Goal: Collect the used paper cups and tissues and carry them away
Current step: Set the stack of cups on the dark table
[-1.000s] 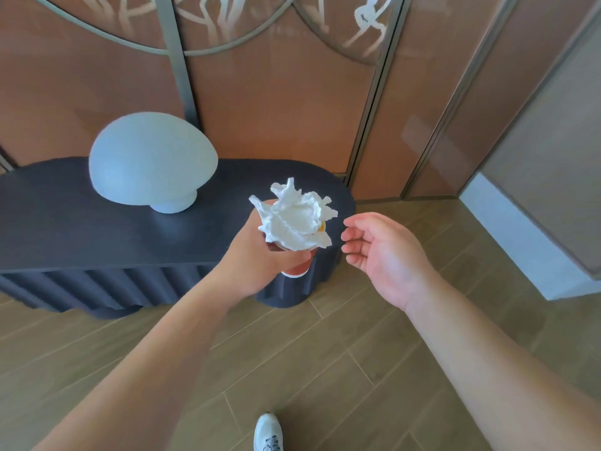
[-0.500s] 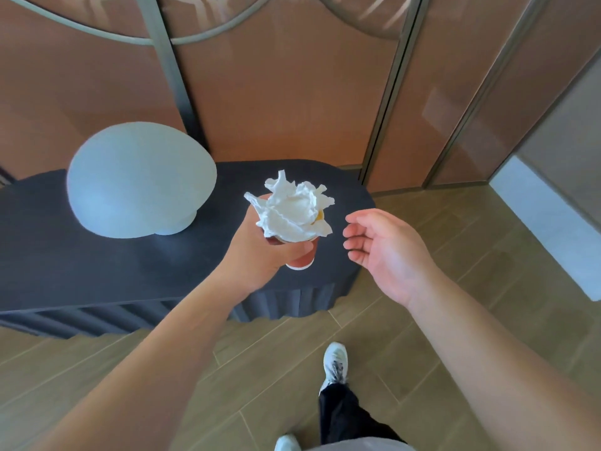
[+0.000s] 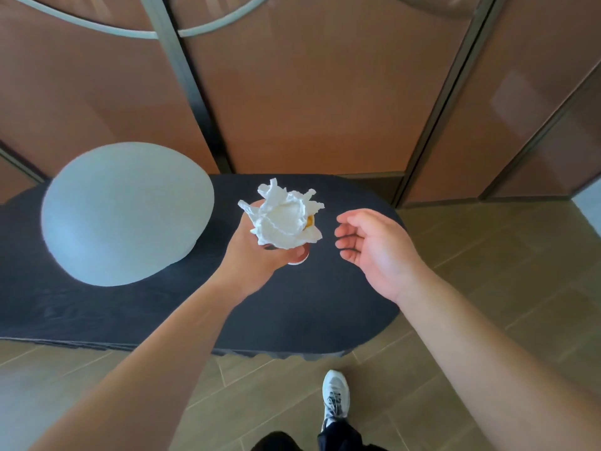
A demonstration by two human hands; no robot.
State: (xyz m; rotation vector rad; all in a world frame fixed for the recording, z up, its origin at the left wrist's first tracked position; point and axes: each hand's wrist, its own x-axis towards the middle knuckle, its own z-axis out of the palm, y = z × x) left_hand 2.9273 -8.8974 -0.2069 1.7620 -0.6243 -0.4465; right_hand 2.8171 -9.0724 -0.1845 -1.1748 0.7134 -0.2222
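A: Copper-brown wall panels [image 3: 325, 92] with grey metal strips fill the upper half of the frame. Below them a dark oval surface [image 3: 325, 304] runs across the middle, its rounded end at centre right, and wood-look floor [image 3: 487, 271] shows to the right and along the bottom.

B: What stands on the surface?

A: Only a pale domed lamp [image 3: 126, 213], at centre left. It sits close beside the person's left hand.

B: And the hands?

A: The left hand [image 3: 257, 258] is at frame centre above the surface, fingers curled around a paper cup [image 3: 297, 259]. Only the cup's reddish lower edge and white base show. A crumpled white tissue [image 3: 283, 222] is stuffed in its mouth, likely so one hand carries both. The right hand [image 3: 374, 245] is just right of the cup, apart from it, fingers loosely bent and holding nothing, perhaps ready to steady the load.

B: Is there room to move away?

A: The floor at right and below looks open. A white shoe [image 3: 335, 398] stands at lower centre, near the surface's front edge. The lamp on the left is the thing to avoid.
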